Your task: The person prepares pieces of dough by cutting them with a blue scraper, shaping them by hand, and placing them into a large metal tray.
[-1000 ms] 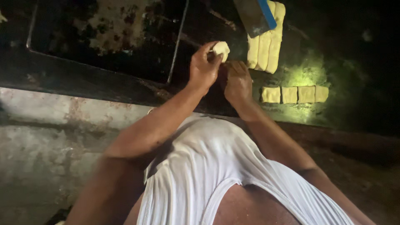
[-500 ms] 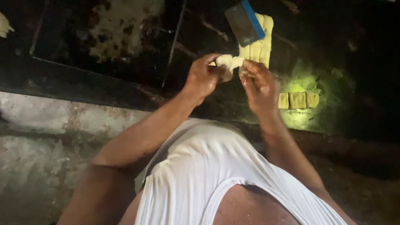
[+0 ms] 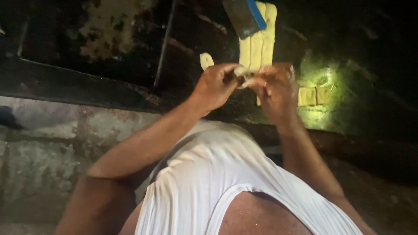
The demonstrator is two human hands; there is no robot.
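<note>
My left hand (image 3: pixel 214 86) and my right hand (image 3: pixel 275 89) are raised together above a dark work surface (image 3: pixel 357 39), both pinching one small piece of pale dough (image 3: pixel 244 75) between the fingertips. Behind the hands lie several long yellow dough strips (image 3: pixel 257 41) side by side. A dark scraper with a blue edge (image 3: pixel 244 15) rests across their far end. Small square dough pieces (image 3: pixel 314 95) lie to the right of my right hand. One shaped dough piece (image 3: pixel 206 59) lies just beyond my left hand.
A dark metal tray (image 3: pixel 87 30) with pale residue fills the upper left. A worn concrete ledge (image 3: pixel 48 135) runs below it. My white sleeveless shirt (image 3: pixel 217 182) covers the lower middle. The scene is dimly lit, with one bright patch near the squares.
Both hands have drawn closer to each other and toward me, still working the dough piece. A shaped piece now lies on the surface beyond my left hand.
</note>
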